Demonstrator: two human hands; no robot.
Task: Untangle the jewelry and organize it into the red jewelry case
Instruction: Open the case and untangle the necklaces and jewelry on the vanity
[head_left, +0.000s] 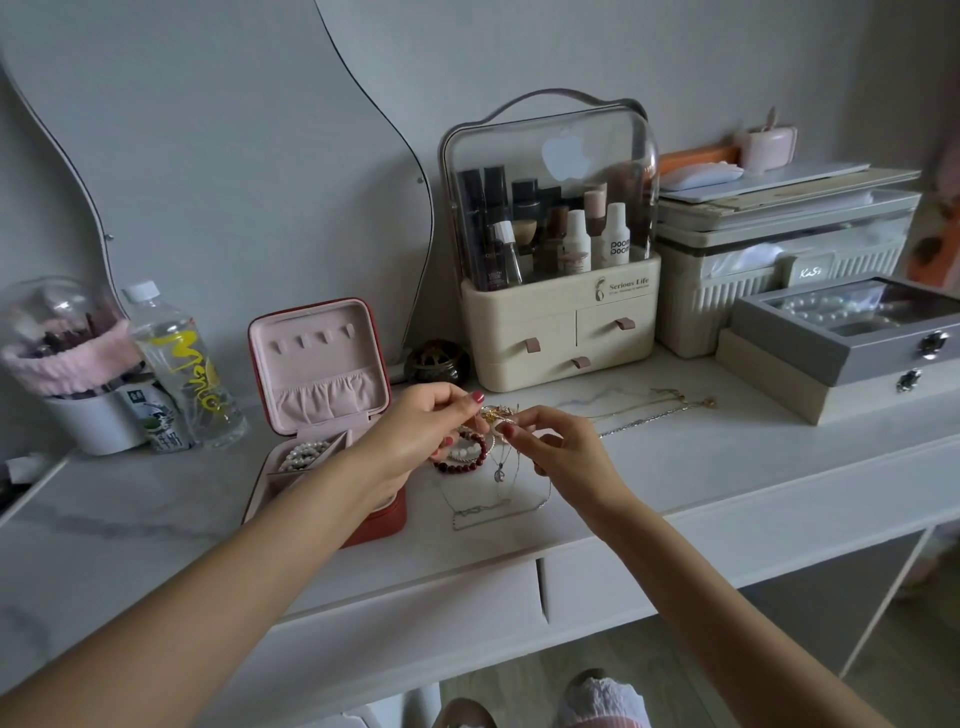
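A small knot of gold and silver jewelry (497, 414) hangs above the tabletop, pinched from the left by my left hand (415, 436) and from the right by my right hand (558, 457). Thin chains with a pendant (500, 475) dangle from it. Below lie a dark red bead bracelet (464, 466) and a silver necklace (493, 512). The red jewelry case (322, 410) stands open on the left, lid upright with pink lining, a pearl bracelet (304, 453) inside. Gold and silver chains (654, 410) lie stretched out to the right.
A cream cosmetics organizer (558, 332) with drawers stands behind the jewelry. Grey and beige jewelry boxes (841, 358) sit at the right, a water bottle (182, 364) and a brush holder (72, 369) at the left. A wavy mirror (218, 156) leans on the wall. The table's front edge runs below my forearms.
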